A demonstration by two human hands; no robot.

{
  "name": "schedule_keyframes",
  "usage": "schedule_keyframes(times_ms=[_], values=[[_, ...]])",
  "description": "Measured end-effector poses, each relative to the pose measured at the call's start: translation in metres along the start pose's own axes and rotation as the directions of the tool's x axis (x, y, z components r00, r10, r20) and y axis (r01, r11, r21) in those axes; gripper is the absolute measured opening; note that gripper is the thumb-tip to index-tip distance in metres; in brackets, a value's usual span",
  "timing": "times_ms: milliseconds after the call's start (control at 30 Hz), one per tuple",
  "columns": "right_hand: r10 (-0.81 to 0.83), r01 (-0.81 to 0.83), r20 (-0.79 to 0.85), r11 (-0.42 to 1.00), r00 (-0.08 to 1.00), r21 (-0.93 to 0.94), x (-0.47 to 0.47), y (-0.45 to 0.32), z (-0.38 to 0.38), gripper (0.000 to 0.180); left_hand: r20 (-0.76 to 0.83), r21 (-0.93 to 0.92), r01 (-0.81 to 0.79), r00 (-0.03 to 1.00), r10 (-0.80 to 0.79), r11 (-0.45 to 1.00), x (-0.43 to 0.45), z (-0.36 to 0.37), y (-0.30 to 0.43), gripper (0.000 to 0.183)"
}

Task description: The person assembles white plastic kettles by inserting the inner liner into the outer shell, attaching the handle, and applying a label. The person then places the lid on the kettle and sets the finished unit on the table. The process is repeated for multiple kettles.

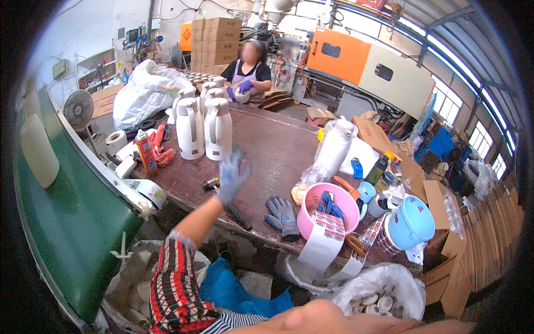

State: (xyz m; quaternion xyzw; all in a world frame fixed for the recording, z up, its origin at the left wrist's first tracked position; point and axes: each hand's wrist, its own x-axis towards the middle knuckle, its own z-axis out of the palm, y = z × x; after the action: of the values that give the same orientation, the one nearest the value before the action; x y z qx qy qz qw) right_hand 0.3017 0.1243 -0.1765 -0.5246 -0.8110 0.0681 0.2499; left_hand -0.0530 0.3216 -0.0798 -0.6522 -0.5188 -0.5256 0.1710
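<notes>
My left hand (232, 177), in a grey-blue work glove, is raised over the dark brown table (267, 142). It is blurred, its fingers look apart, and nothing shows in it. Just beyond the fingertips stands a white vacuum jug (217, 135) with a grey handle. A second white jug (190, 133) stands to its left, with several more behind. Below my wrist lie a black-and-yellow object (211, 183) and a dark rod-like tool (238, 218), partly covered by the hand. My right hand is out of view; only a bare arm (325, 317) crosses the bottom edge.
A grey glove (283, 215) lies beside a pink tub (306, 204) with a label strip (323, 238) over its rim. Left are a spray can (146, 152) and a green conveyor belt (79, 225). A light-blue bucket (411, 223) stands right. Across the table, a person (248, 77) holds a pale container.
</notes>
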Motion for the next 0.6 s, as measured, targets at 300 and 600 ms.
schedule_keyframes(times_ms=[300, 600], values=[[0.449, -0.445, -0.1, 0.893, 0.888, 0.059, -0.21, -0.024, -0.075, 0.058, 0.67, 0.055, -0.023, 0.742, -0.02, 0.998, -0.288, -0.179, 0.119, 0.045], [0.528, -0.516, -0.111, 0.848, 0.842, 0.119, -0.286, -0.042, -0.075, 0.053, 0.726, 0.14, -0.033, 0.684, -0.08, 0.99, -0.337, -0.197, 0.119, 0.054]])
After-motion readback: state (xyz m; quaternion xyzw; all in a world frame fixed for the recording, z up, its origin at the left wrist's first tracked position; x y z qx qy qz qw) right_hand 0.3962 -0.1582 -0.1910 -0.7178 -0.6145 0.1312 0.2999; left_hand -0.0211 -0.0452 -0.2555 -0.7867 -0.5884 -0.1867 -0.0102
